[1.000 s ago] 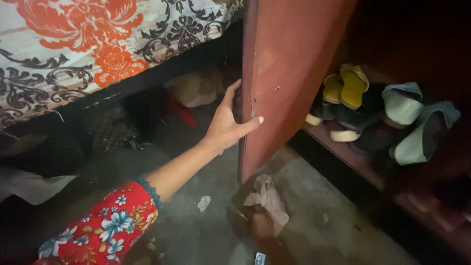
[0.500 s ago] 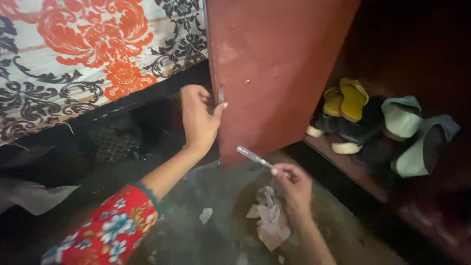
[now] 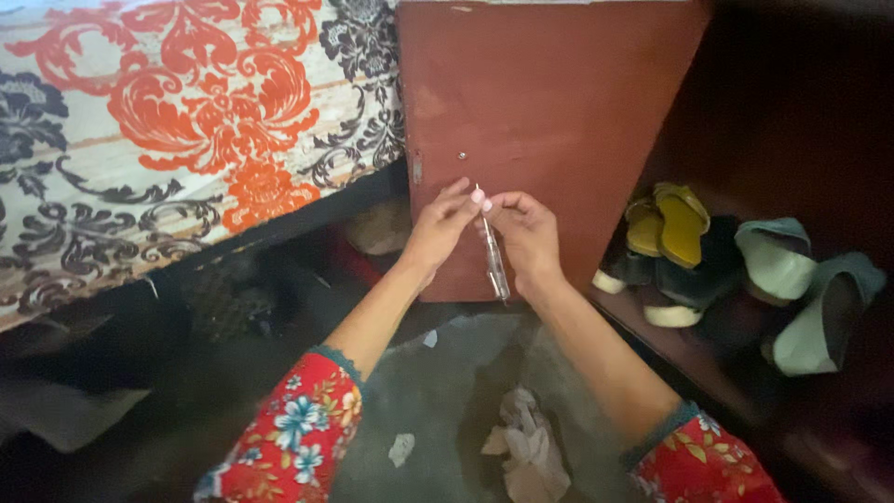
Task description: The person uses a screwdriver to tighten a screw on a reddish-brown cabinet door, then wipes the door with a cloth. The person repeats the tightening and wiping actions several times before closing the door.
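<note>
While the red door (image 3: pixel 549 121) stands open at 12 o'clock, bedspread (image 3: pixel 186 130) at 10 and shoes (image 3: pixel 708 251) at 3, both hands meet mid-frame. Left hand (image 3: pixel 438 228) and right hand (image 3: pixel 526 233) pinch the clear screwdriver (image 3: pixel 494 256) top, tool hanging down. Step looks like regripping; next needs tip aimed at the screw (image 3: pixel 461 156).

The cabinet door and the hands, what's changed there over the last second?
The left hand let go of the red cabinet door edge and met the right hand, which rose from the floor with a clear-handled screwdriver. Both now pinch its top, held upright before the door. The door, shoes on the shelf and crumpled rag stayed put.
</note>
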`<state>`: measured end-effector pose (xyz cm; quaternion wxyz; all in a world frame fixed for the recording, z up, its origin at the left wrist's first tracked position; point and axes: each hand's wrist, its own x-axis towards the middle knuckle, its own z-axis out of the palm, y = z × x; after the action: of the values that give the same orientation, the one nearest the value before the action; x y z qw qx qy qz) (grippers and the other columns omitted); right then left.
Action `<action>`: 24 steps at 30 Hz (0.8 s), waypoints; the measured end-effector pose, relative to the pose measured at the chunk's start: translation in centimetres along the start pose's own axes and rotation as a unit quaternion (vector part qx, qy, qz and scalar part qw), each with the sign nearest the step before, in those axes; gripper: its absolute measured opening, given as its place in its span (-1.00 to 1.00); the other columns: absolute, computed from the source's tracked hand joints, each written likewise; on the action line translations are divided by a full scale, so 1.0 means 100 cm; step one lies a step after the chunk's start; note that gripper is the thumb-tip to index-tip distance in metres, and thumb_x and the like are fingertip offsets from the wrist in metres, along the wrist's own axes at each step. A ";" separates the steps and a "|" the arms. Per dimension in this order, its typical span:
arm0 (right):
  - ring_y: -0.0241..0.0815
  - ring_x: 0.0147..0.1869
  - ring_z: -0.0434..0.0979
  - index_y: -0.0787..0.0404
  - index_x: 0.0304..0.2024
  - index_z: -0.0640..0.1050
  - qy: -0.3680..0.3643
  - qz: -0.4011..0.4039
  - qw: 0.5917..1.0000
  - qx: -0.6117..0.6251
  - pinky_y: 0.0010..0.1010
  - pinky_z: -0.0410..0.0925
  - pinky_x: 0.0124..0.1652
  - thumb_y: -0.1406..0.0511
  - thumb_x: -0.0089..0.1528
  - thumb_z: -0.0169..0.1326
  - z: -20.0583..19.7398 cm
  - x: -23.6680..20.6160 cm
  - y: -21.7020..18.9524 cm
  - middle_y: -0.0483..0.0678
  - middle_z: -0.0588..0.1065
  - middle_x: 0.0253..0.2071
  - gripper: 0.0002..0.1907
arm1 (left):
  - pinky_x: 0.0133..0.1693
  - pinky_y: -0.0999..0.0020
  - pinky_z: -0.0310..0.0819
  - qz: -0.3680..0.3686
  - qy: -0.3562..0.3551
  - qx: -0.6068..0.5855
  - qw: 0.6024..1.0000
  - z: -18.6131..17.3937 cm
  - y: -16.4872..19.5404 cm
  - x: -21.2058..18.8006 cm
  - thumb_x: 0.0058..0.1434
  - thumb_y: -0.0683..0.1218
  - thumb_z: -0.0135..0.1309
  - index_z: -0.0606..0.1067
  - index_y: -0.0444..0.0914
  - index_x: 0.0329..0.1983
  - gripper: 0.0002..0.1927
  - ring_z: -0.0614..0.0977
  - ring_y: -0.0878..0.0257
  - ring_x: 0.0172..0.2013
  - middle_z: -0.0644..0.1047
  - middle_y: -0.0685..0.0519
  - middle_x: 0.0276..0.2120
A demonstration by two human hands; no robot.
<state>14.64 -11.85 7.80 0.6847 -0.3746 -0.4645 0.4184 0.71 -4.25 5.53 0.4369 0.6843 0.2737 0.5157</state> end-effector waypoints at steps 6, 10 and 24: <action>-0.36 -0.40 0.48 0.10 -0.19 0.46 -0.061 0.016 0.998 0.025 -0.50 0.36 -0.39 0.24 0.31 0.04 -0.003 0.010 0.028 -0.14 0.53 -0.39 -0.91 | 0.28 0.03 0.23 -0.029 0.053 -0.183 0.981 0.002 -0.012 0.022 0.23 0.14 0.21 0.67 -0.24 -0.06 -0.60 0.46 0.09 0.29 0.47 -0.02 0.26; -0.41 -0.50 0.25 0.13 -0.25 0.47 -0.132 0.062 0.983 -0.115 -0.53 0.13 -0.51 0.13 0.44 -0.07 -0.035 -0.042 0.083 -0.19 0.32 -0.51 -0.73 | 0.36 0.16 0.03 -0.074 0.118 -0.230 0.963 -0.002 -0.009 0.026 0.26 0.10 0.18 0.67 -0.19 -0.07 -0.67 0.44 0.27 0.25 0.64 0.07 0.04; 0.32 0.12 0.48 0.47 0.33 0.28 -0.229 0.134 0.952 -0.154 0.05 0.40 0.19 0.22 0.26 0.28 -0.072 -0.021 0.079 0.50 0.28 0.32 -0.27 | 0.40 0.03 -0.36 -0.145 0.117 -0.360 0.914 0.016 0.009 0.021 0.21 0.07 0.19 0.64 -0.16 0.02 -0.64 0.19 0.31 0.42 0.55 0.14 0.22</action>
<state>19.26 -11.78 -2.05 0.4312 -0.4288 -0.6131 0.5042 2.81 -3.41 7.18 0.6887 0.3681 0.2149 0.5865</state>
